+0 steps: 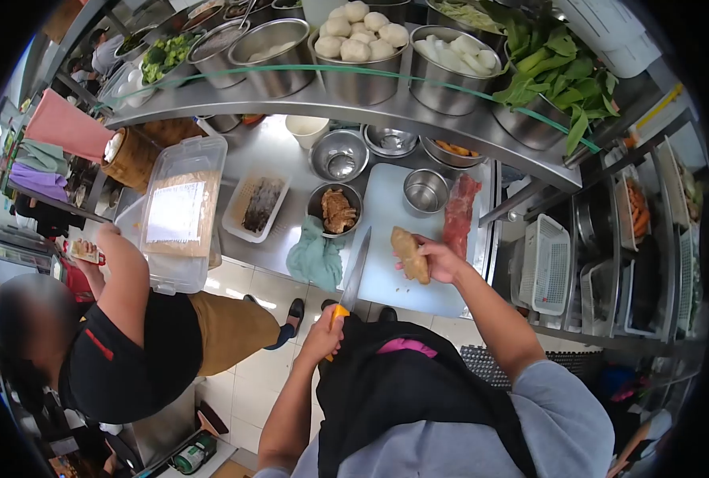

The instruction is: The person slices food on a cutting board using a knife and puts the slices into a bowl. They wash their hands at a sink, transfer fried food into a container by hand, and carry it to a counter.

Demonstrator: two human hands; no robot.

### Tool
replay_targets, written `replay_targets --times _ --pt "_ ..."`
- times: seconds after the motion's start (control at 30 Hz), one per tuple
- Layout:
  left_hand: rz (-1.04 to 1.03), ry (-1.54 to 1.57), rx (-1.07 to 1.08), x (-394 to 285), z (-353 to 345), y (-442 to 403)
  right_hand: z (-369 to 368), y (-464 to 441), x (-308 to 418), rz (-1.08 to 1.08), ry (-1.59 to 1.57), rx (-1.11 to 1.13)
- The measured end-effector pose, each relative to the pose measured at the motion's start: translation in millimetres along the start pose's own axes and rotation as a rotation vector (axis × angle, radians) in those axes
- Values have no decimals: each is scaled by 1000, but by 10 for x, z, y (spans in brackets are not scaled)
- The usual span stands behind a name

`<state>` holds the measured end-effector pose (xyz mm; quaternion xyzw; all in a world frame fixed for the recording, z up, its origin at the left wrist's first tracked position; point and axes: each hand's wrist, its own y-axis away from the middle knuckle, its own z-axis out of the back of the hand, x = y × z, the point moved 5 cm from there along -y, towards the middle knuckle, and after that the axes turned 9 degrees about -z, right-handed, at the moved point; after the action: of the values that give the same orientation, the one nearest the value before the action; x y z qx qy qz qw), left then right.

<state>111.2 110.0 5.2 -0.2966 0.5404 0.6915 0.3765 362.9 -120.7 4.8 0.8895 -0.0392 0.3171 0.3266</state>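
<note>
Knife (358, 271), orange-handled: left hand (321, 338) is clamping its handle, fingers closed; blade slanting over the cutting board's (382, 283) near-left corner. Tan piece (409, 255): right hand (440, 261) is gripping its right side, fingers partly open around it, above the board's middle. Red meat (459, 213): lying along the right edge.

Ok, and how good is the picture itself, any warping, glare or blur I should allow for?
Head view: strong wide-angle warping bows the steel shelf, and black rounds off the corners; glare streaks the floor tiles; the box label is washed out, its print unreadable; a soft blur covers the co-worker's head; the left hand, knife and right hand look reasonably sharp.
</note>
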Motion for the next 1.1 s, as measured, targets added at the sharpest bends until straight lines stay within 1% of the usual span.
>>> replay_targets --times 0.03,0.07,0.1,0.17,0.23,0.27,0.33,0.37,0.43,0.47,0.5,0.53,0.57,0.6,0.63,0.67,0.7,0.8,0.9,1.0,1.03,1.07,1.1 --pt "1 39 9 -3 -9 8 -156 73 47 -52 -352 266" --pt "-1 74 21 -15 -11 -6 -151 57 62 -51 -351 264" --pt "-3 75 27 36 -34 -35 -107 40 62 -35 -268 173" --pt "-24 202 23 158 -121 -70 -31 15 45 -10 -103 -9" --pt "-7 180 56 90 -147 -61 -3 -44 -5 -4 69 -177" --pt "5 149 89 58 -154 -62 -34 -91 -48 -15 71 -174" --pt "0 96 86 -1 -141 -88 -241 -50 186 526 1004 -456" --pt "25 63 78 -20 -134 -99 -289 -60 162 522 1005 -456" --pt "49 31 77 -18 -157 -110 -536 27 168 459 1550 -593" --pt "10 6 32 -20 -149 -129 -502 15 81 454 1549 -597" --pt "-30 -21 -11 -14 -142 -148 -457 -25 -51 451 1616 -609" --pt "-30 -22 -6 55 -168 -178 -454 -42 -132 448 1683 -619" --pt "-152 -211 -89 66 -142 -211 -433 -29 -169 495 1676 -626" --pt "-273 -398 -174 -43 -108 -201 -466 -7 -147 493 1674 -625" --pt "-268 -398 -172 -67 -107 -198 -513 55 -111 571 1673 -669" --pt "-241 -523 -159 -83 -116 -190 -565 125 -92 645 1669 -713" --pt "-216 -649 -144 -142 -120 -169 -591 152 -90 639 1667 -710" --pt "-232 -735 -106 -237 -151 -153 -608 134 -61 570 1636 -669" --pt "-238 -775 -126 -375 -178 -127 -618 88 -54 541 1633 -681" --pt "-265 -801 -133 -286 -249 -197 -583 21 48 481 1643 -637" --pt "-265 -802 -131 -292 -257 -199 -575 -5 77 453 1643 -588" --pt "-247 -813 -122 -293 -259 -218 -563 -32 113 426 1642 -543" --pt "-230 -824 -109 -363 -256 -226 -550 -32 186 423 1641 -550"
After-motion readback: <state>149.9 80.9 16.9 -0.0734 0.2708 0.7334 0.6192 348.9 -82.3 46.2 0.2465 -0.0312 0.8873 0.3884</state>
